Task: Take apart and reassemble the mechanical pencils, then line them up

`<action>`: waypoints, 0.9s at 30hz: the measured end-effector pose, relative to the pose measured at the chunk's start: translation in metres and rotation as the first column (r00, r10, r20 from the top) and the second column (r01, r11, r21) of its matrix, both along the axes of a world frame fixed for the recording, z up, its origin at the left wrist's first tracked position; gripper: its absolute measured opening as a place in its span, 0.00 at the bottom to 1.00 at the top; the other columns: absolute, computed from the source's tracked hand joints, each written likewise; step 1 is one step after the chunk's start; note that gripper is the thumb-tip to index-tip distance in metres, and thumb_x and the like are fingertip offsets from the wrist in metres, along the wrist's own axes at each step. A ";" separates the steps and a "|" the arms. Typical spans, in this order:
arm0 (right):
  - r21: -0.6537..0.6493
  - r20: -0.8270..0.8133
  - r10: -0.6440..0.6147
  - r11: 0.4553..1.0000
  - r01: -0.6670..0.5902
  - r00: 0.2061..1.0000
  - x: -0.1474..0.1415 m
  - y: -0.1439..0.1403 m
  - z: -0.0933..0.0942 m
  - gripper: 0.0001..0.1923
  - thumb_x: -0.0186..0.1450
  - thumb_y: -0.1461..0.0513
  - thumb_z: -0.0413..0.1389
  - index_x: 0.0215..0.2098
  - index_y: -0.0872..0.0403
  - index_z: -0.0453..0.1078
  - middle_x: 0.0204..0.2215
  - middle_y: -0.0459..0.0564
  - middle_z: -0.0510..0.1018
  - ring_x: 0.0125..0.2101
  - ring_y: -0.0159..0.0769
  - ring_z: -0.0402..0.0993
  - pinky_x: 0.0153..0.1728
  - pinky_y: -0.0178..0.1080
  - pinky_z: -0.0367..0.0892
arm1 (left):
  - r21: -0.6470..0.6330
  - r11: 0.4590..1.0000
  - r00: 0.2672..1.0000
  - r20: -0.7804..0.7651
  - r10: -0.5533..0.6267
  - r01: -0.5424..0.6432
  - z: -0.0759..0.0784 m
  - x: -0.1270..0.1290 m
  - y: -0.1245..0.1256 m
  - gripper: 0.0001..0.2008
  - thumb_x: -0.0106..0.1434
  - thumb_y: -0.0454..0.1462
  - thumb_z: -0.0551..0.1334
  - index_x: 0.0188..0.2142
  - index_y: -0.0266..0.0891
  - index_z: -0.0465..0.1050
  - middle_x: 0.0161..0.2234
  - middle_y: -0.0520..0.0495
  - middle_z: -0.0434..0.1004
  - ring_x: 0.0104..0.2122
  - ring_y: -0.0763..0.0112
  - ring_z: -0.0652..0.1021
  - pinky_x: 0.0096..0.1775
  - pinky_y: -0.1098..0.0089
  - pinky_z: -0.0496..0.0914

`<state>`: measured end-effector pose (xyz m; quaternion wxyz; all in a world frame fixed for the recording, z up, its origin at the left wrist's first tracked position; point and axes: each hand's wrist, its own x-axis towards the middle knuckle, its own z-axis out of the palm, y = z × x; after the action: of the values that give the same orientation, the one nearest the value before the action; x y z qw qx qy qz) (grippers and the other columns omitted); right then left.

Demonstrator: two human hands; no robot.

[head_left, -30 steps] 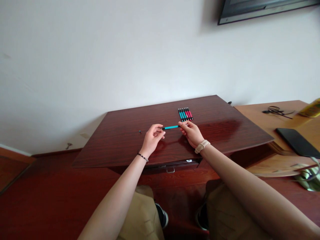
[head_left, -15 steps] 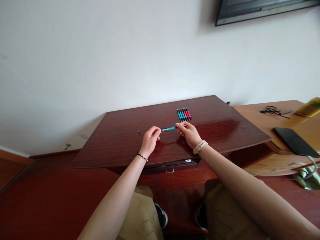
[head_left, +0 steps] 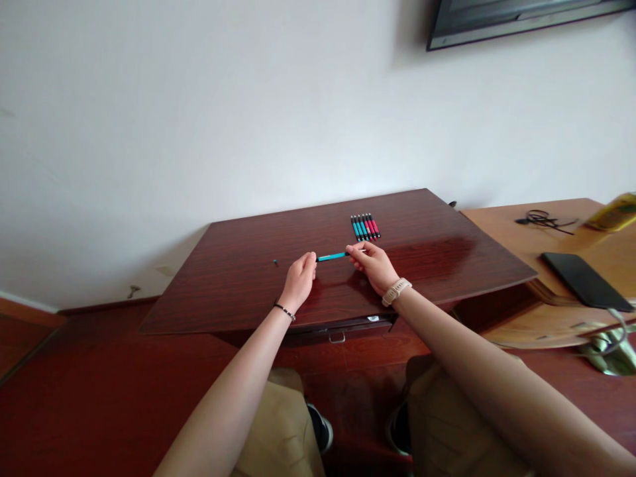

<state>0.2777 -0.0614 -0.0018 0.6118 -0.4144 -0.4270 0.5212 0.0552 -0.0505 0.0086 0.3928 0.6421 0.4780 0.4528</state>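
A teal and black pen [head_left: 332,256] is held level above the dark red-brown table [head_left: 238,291], stretched between my two hands. My left hand [head_left: 299,278] is closed round its left end, thumb on top. At the right end, my right hand [head_left: 370,265] pinches the black part between thumb and fingers, and a thin pale tip sticks out past them. Left of my left hand lies a small dark piece with a teal end [head_left: 275,262], perhaps a pen cap. Beyond my right hand, several teal and pink pens [head_left: 366,227] lie side by side in a row.
To the right stands a lighter wooden table [head_left: 501,228] with a black phone-like slab [head_left: 583,279], a black cable [head_left: 544,220] and a yellow packet [head_left: 616,212]. A screen [head_left: 527,23] hangs on the wall above. A drawer handle [head_left: 336,338] shows under the near edge.
My left hand's fingers have closed further round the pen's left end, and the pen seems turned, its pale printed label showing less. My right hand keeps its pinch.
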 end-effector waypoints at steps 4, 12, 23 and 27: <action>-0.004 0.006 0.012 1.000 -0.011 1.000 0.000 0.000 0.000 0.25 0.56 0.44 0.76 0.34 0.52 0.76 0.26 0.44 0.78 0.25 0.29 0.66 0.27 0.35 0.60 | -0.009 1.000 0.998 0.049 -0.029 0.030 0.000 0.001 0.001 0.30 0.73 0.62 0.57 0.26 0.44 0.56 0.22 0.54 0.59 0.21 0.74 0.64 0.26 0.70 0.61; 0.020 -0.006 0.060 0.998 -0.060 0.998 0.000 -0.002 0.001 0.20 0.58 0.48 0.75 0.40 0.51 0.79 0.33 0.45 0.80 0.32 0.31 0.70 0.34 0.35 0.65 | -0.053 0.999 0.995 0.103 0.005 0.000 0.002 0.002 0.001 0.33 0.71 0.64 0.58 0.23 0.44 0.55 0.20 0.54 0.58 0.20 0.75 0.63 0.24 0.70 0.61; -0.056 0.028 0.075 0.996 -0.073 0.997 0.000 0.001 0.004 0.24 0.62 0.41 0.70 0.40 0.52 0.80 0.38 0.47 0.80 0.29 0.28 0.68 0.30 0.34 0.64 | -0.019 1.000 0.996 0.092 0.023 -0.021 -0.002 -0.001 0.002 0.32 0.73 0.62 0.57 0.23 0.44 0.56 0.20 0.54 0.59 0.20 0.75 0.64 0.25 0.69 0.61; -0.013 0.130 0.110 0.994 -0.110 0.985 0.000 0.001 0.000 0.25 0.65 0.39 0.66 0.37 0.53 0.79 0.32 0.46 0.78 0.25 0.28 0.61 0.25 0.35 0.55 | -0.001 1.000 0.997 0.078 0.027 -0.027 -0.004 -0.001 0.004 0.31 0.73 0.62 0.56 0.23 0.44 0.57 0.19 0.54 0.59 0.19 0.74 0.64 0.26 0.69 0.61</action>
<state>0.2773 -0.0606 -0.0013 0.5516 -0.4252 -0.4869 0.5271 0.0541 -0.0470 0.0044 0.4049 0.6175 0.4707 0.4829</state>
